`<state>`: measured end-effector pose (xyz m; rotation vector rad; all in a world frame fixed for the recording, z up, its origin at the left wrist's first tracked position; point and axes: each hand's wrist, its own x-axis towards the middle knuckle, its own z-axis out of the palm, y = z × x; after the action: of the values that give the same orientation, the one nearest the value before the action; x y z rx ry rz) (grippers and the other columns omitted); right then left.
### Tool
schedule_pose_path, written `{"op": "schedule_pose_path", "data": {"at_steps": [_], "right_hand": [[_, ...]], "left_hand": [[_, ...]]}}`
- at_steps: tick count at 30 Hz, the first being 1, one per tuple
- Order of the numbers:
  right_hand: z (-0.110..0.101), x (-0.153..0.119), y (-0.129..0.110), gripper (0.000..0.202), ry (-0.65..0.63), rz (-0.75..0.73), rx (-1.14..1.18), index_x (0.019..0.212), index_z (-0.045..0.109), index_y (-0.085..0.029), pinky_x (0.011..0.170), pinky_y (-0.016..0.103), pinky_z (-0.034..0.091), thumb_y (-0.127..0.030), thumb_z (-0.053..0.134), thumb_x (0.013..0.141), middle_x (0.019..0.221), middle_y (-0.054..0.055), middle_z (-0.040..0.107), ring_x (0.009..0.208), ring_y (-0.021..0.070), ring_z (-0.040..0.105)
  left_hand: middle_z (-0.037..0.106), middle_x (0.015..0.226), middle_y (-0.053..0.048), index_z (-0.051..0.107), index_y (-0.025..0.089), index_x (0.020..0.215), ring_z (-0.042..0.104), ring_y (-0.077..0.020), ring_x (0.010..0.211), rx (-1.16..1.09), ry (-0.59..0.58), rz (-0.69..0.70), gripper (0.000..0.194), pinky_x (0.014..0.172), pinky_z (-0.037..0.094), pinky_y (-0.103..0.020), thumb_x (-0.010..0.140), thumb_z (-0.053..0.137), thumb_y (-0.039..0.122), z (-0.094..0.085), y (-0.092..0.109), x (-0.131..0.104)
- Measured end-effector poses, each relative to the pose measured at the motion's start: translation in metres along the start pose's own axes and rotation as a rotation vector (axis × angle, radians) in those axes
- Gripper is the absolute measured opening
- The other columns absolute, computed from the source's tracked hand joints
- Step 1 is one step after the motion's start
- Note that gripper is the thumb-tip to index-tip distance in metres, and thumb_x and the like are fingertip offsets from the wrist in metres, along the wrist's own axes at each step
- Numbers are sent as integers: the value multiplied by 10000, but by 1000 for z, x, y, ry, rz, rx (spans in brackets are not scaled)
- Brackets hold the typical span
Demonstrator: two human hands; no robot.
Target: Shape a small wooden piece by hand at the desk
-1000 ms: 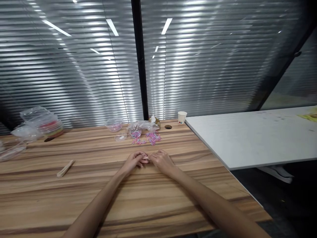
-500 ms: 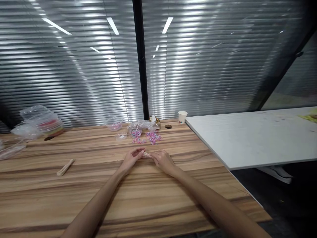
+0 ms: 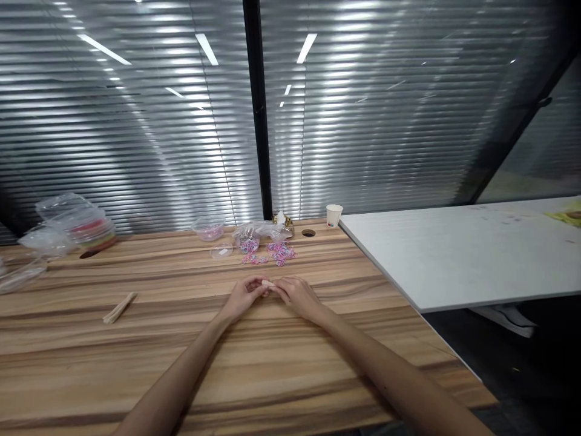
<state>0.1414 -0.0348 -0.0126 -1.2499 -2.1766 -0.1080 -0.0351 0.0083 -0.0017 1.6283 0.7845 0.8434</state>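
My left hand and my right hand meet over the middle of the wooden table. Both are closed, fingertips pinching a small pale piece that looks like a wooden craft stick. Only its short end shows; my fingers cover the rest. Just beyond my hands lie loose pink, blue and white rubber bands, with a smaller scatter to their left. Behind them rests a clear plastic bag with more bands in it. Off to the left, a few pale wooden sticks lie together on the table.
A clear tub and its lid stand toward the back. A paper cup sits near a cable hole. Plastic packaging with stacked coloured items is at back left. A white table adjoins on the right.
The pale piece between my fingertips has turned slightly, and its end now points up toward the left. My left fingers have curled in a little; the right hand has barely moved.
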Motion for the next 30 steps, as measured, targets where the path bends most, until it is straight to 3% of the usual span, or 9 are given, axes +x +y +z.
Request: {"op": "schedule_pose_path", "data": {"at_steps": [5, 16, 22, 30], "right_hand": [[-1, 1, 0, 247, -8, -2, -5, 874, 584, -179, 683, 245, 360, -266, 356, 910, 821, 30, 620, 743, 144, 544], [1, 1, 1, 240, 0, -18, -24, 847, 595, -184, 676, 253, 356, -273, 379, 900, 813, 32, 613, 733, 146, 534], [-1, 0, 1, 238, 14, 14, -37, 824, 600, -182, 679, 257, 352, -304, 407, 890, 793, 27, 607, 744, 148, 530], [-3, 0, 1, 156, 31, 21, -76, 889, 618, -209, 700, 271, 361, -199, 466, 855, 836, 38, 582, 808, 166, 497]], "left_hand": [[574, 674, -30, 565, 110, 848, 519, -111, 618, -41, -52, -7, 306, 612, 415, -233, 747, 556, 398, 2, 2, 1], [618, 744, -56, 545, 121, 799, 576, -152, 721, -57, -67, -47, 299, 712, 442, -281, 732, 566, 412, 3, 6, 0], [616, 718, -49, 531, 127, 810, 571, -143, 692, -63, -75, -37, 286, 681, 440, -266, 723, 578, 394, 2, 6, 0], [608, 710, -43, 592, 112, 880, 536, -129, 658, 24, -82, -61, 335, 657, 416, -248, 711, 588, 401, 2, 9, 0]]}}
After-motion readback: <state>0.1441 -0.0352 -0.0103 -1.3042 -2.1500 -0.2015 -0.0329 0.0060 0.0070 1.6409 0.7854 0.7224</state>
